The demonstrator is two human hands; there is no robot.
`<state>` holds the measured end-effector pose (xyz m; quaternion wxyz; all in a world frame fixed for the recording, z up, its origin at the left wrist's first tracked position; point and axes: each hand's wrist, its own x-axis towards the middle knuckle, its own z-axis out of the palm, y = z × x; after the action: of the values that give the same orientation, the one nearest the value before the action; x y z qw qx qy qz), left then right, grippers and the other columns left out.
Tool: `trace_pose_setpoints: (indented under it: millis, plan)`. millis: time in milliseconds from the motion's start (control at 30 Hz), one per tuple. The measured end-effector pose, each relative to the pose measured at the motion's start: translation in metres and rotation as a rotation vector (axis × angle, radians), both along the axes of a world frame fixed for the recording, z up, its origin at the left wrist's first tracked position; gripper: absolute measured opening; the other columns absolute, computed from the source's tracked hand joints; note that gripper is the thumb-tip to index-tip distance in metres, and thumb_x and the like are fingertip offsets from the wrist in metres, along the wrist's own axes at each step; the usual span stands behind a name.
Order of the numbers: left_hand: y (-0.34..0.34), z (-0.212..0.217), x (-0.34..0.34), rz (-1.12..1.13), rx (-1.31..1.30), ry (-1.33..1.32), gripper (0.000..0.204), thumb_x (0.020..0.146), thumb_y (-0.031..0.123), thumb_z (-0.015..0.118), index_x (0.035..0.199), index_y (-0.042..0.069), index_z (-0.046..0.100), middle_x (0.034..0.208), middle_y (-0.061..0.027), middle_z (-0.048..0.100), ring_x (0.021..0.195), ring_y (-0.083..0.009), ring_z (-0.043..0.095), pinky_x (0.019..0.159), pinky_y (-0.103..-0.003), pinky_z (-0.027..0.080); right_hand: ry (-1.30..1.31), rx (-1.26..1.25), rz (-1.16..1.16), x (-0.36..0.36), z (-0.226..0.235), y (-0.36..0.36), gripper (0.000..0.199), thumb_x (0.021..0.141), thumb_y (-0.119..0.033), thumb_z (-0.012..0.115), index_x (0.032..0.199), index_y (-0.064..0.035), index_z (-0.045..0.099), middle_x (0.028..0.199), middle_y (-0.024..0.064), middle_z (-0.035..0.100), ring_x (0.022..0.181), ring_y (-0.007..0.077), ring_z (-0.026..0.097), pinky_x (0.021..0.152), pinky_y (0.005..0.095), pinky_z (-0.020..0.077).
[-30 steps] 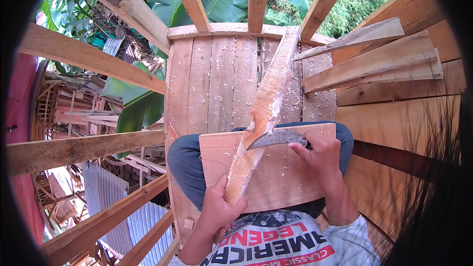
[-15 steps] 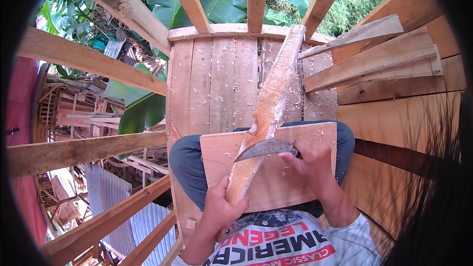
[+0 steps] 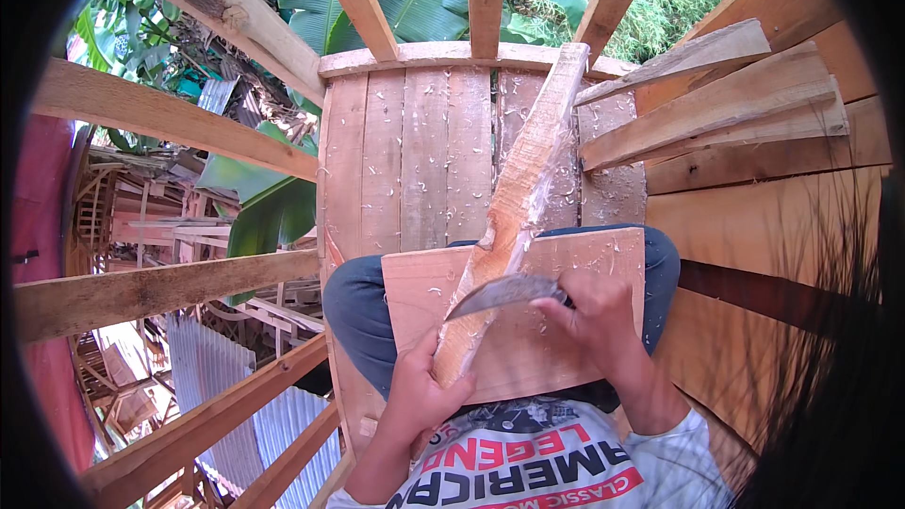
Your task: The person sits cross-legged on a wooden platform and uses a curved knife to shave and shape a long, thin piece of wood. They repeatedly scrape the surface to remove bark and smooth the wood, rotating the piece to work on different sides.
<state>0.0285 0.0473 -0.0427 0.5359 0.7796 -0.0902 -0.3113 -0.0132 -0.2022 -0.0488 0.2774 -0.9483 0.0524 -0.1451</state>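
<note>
A long, rough wooden plank slants away from me, its far end near the front rail. My left hand grips its near end. In my right hand is a large knife with a curved, dark blade, held by its handle, which the fingers mostly hide. The blade lies across the plank a little beyond my left hand, its tip pointing left. Around the middle the plank has a notch and a fuzzy, shaved right edge. Beneath it, a flat board rests across my lap.
Wood shavings lie scattered over the plank floor. Several cut wooden pieces lean at the right beside a wooden wall. Railing slats surround the left and far sides, with banana leaves and corrugated sheets beyond.
The knife has slid slightly toward me along the plank, and its blade has tilted a little. My left hand keeps its hold on the near end.
</note>
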Motion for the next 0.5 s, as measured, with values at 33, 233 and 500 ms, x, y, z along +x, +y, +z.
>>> trace_pose_setpoints:
  millis: [33,233,500]
  plan:
    - [0.000,-0.001,0.000,0.015,-0.016,-0.017,0.050,0.069,0.019,0.073,0.111,-0.003,0.058,0.086,-0.0171,0.065,0.076,-0.0224,0.066,0.072,-0.034,0.051,0.008,-0.004,0.068,-0.002,0.003,0.006,0.042,0.081,-0.043,0.072,0.065,-0.0071,0.057,0.057,0.0100,0.055,0.052,0.0292,0.059,0.048,0.0387,0.0442]
    - [0.001,0.001,0.008,-0.076,-0.009,-0.007,0.049,0.068,0.020,0.074,0.108,-0.003,0.059,0.085,-0.0180,0.065,0.075,-0.0254,0.066,0.070,-0.034,0.050,0.033,-0.032,-0.026,-0.001,-0.002,-0.007,0.043,0.078,-0.046,0.073,0.064,-0.0082,0.057,0.059,0.0097,0.056,0.053,0.0279,0.060,0.047,0.0377,0.0443]
    - [0.000,-0.003,0.001,-0.019,-0.014,-0.007,0.049,0.068,0.020,0.074,0.108,-0.004,0.059,0.084,-0.0182,0.065,0.073,-0.0252,0.065,0.068,-0.034,0.050,-0.016,0.050,-0.044,0.002,-0.010,-0.002,0.040,0.078,-0.046,0.074,0.070,-0.0084,0.061,0.059,0.0098,0.057,0.054,0.0285,0.060,0.048,0.0384,0.0446]
